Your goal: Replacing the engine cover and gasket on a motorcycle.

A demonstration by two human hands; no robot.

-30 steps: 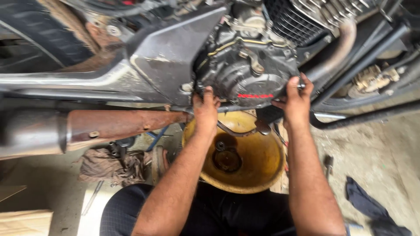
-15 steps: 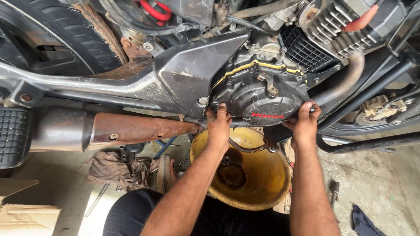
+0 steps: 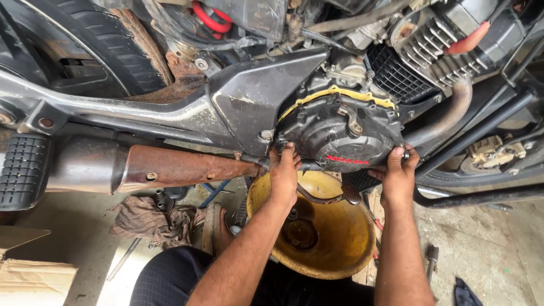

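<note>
Concrete floor: cardboard box [image 3: 31,271] lower left, yellow basin [image 3: 334,238] holds dark oil, our left hand [image 3: 285,173] and right hand [image 3: 398,173] both clamp engine cover [image 3: 340,136] edges.

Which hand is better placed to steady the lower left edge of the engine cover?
Left. The left hand already grips the engine cover at that edge; the right hand sits at the opposite lower corner.

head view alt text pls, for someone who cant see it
Both bare hands grip the lower edge of a motorcycle's dark engine side cover: left hand at its lower left, right hand at its lower right. A yellow drain pan holding dark liquid sits on the floor below, with a rusty exhaust pipe and a brown rag to the left.
</note>
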